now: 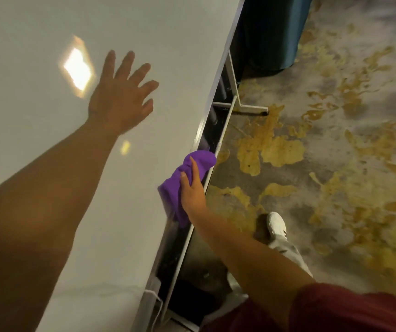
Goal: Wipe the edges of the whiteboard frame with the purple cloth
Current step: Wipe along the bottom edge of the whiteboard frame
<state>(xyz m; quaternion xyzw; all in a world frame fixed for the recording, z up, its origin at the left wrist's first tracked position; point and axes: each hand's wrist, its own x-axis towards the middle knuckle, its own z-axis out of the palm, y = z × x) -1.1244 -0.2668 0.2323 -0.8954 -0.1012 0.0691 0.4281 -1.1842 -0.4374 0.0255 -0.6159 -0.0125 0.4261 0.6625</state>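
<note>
A large whiteboard (48, 32) fills the left of the head view, its silver frame edge (218, 75) running diagonally from top right to bottom centre. My left hand (122, 97) rests flat on the board's white surface with fingers spread. My right hand (192, 188) grips a bunched purple cloth (199, 161) and presses it against the lower frame edge, about halfway along it. Beneath the edge runs a narrow marker tray (225, 121).
The board's white stand foot (244, 105) sticks out onto a mottled grey and yellow floor (323, 152). A dark teal bin or seat (276, 32) stands at the top. My white shoe (276, 226) is close to the board's base. A white cord (155, 305) hangs near the bottom corner.
</note>
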